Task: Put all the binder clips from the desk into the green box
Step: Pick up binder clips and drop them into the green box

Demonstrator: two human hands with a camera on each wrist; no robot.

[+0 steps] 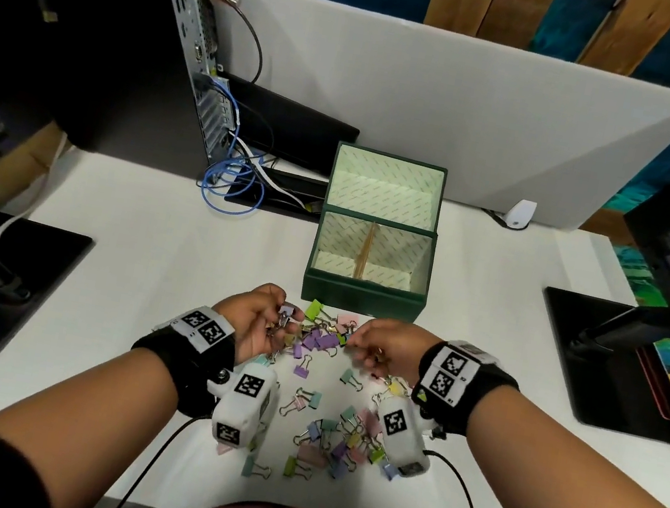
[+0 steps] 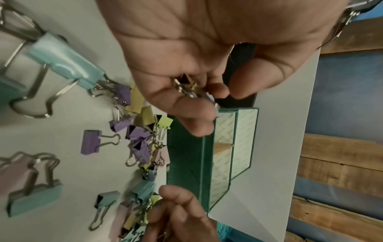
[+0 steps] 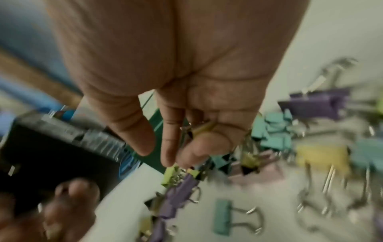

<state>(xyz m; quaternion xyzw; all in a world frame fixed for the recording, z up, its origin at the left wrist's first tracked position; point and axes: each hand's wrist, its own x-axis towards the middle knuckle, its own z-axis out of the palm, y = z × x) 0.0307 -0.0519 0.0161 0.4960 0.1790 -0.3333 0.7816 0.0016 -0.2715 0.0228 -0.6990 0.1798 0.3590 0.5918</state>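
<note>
Both forearms reach in from the near edge of the white counter (image 1: 140, 228), each wearing a black wrist strap with a white camera block. Between them, close to the near edge, binder clips (image 1: 330, 436) in purple, teal, pink, yellow and green lie scattered loosely, and a denser heap of them sits further in, just in front of the green box (image 1: 363, 297).

At the left of that heap, the left hand (image 1: 256, 320) has its fingers (image 2: 199, 121) curled inward with the thumb closed against them, gripping a small bunch of clips (image 2: 193, 91) whose wire handles show in the palm. Level with it on the other side of the heap, the right hand (image 1: 386, 348) has its fingers (image 3: 172, 140) drawn narrow and pointing down, pinching at clips in the heap; a clip's wire handle is tucked against its palm, though that wrist view is blurred.

Toward the middle of the counter, the green box stands open, lid tipped back toward the far edge, its patterned lining and a thin divider visible; no clips can be seen inside. A computer tower (image 1: 144, 54) with a blue cable (image 1: 232, 177) stands at the far left corner, and a grey partition (image 1: 461, 110) runs along the far edge. Black mats (image 1: 613, 365) lie by the left and right edges.
</note>
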